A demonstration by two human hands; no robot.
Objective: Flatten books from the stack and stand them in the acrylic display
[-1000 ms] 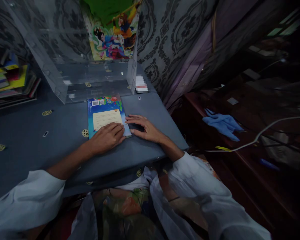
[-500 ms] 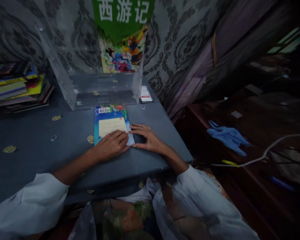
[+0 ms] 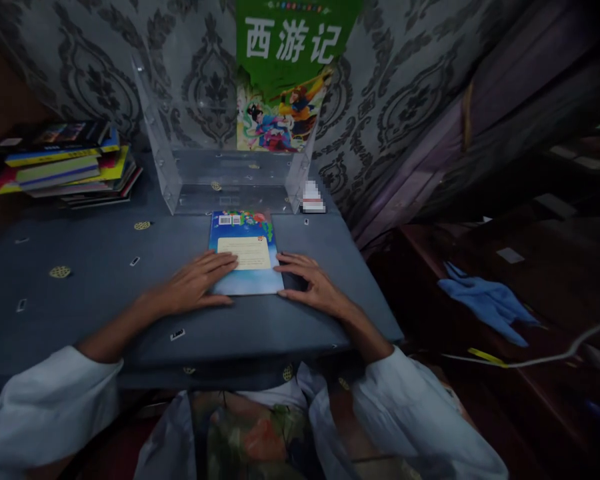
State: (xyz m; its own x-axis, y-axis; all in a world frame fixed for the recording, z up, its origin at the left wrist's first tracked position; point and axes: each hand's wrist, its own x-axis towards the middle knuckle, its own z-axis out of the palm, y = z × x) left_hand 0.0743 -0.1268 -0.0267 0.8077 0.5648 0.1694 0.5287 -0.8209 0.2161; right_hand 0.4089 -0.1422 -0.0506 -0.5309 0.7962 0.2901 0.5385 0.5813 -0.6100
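Observation:
A blue book (image 3: 247,281) lies flat, back cover up, on the grey-blue tablecloth, with a cream text panel and barcodes showing. My left hand (image 3: 197,280) rests over its left side, fingers stretched across the cover and thumb near the lower edge. At the right edge of the book, my right hand (image 3: 313,283) has fingers and thumb spread apart, fingertips touching or nearly touching the edge. Just behind the book stands a clear plastic rack (image 3: 230,197). A green book (image 3: 283,87) with large white characters and cartoon figures leans upright in it.
A pile of books and magazines (image 3: 75,167) sits at the left back. Beside the rack is a small white item (image 3: 313,200), partly blurred out. Right of the table, a blue cloth (image 3: 487,300) and a pale cable (image 3: 545,360) lie on a dark red surface.
My left hand has slid left across the cover, away from my right hand, and its fingers have straightened. My right hand stays at the book's right edge. The camera view has turned slightly left.

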